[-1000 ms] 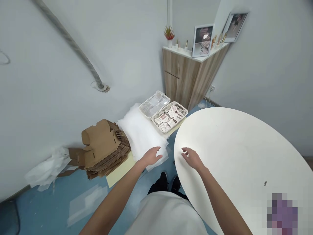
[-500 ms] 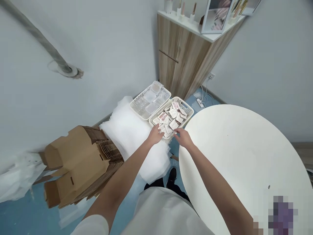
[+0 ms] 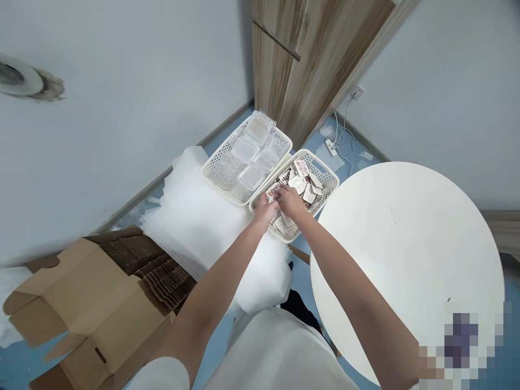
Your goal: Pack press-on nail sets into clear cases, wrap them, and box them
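My left hand (image 3: 265, 211) is at the near left end of a white perforated basket (image 3: 325, 190) full of small printed cards (image 3: 298, 184). Its fingers are closed on a pale card with brownish pictures (image 3: 273, 190). Right beside it, my right hand (image 3: 291, 202) reaches in from the right, its fingers bent down onto the same card. The two hands almost touch, and they hide part of the cards beneath. Behind and left stands a second white basket (image 3: 208, 172), holding several clear plastic boxes (image 3: 245, 148).
White foam sheets (image 3: 190, 200) are stacked in front of the baskets. Flattened brown cartons (image 3: 85, 292) lie at the lower left. A round white table (image 3: 406, 244) stands at right. Behind are a wood-grain cabinet (image 3: 309, 49) and a power strip (image 3: 331, 147) with cables on the blue floor.
My right hand has moved from the basket's near edge in over the cards, close to my left hand. Both hands now meet at one card. The view has tilted down and come closer.
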`<action>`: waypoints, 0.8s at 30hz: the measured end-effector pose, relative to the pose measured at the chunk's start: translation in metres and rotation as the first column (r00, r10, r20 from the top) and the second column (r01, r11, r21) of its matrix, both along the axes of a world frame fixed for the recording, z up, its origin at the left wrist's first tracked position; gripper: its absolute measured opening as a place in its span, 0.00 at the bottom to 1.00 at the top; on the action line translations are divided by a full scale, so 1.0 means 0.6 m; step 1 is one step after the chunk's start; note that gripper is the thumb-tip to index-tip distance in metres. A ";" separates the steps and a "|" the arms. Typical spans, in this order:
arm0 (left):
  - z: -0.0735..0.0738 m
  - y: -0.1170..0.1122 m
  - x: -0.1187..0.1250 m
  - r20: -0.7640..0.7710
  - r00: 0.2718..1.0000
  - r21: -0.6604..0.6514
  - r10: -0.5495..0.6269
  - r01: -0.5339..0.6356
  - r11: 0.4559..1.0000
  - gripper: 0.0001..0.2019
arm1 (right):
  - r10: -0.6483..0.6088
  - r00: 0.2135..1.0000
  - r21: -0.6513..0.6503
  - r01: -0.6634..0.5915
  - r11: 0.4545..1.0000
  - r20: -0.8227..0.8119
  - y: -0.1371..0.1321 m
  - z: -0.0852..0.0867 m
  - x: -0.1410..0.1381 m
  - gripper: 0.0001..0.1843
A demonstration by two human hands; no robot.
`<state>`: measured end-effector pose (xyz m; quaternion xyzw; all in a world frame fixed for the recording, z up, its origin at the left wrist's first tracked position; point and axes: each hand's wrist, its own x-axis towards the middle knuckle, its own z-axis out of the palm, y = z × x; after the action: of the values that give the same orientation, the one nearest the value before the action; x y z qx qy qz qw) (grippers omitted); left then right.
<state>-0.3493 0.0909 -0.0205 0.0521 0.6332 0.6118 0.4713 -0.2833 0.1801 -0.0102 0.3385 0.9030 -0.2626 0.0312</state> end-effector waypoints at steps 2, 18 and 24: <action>-0.003 0.002 0.000 0.025 1.000 -0.053 0.003 -0.001 0.999 0.24 | -0.012 1.000 0.005 0.012 1.000 0.009 -0.002 -0.007 -0.002 0.12; 0.004 -0.014 0.020 -0.175 0.985 -0.027 -0.005 0.000 1.000 0.32 | -0.361 0.900 -0.196 0.318 0.928 -0.245 -0.027 0.021 0.021 0.11; 0.050 -0.032 0.048 -0.245 0.969 0.075 -0.007 0.026 0.997 0.30 | -0.489 0.806 -0.373 0.363 0.854 -0.335 -0.032 0.072 0.081 0.20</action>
<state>-0.3203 0.0719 0.0097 0.1508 0.6618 0.6207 0.3923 -0.2349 0.1608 0.0330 0.4618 0.7390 -0.4587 -0.1736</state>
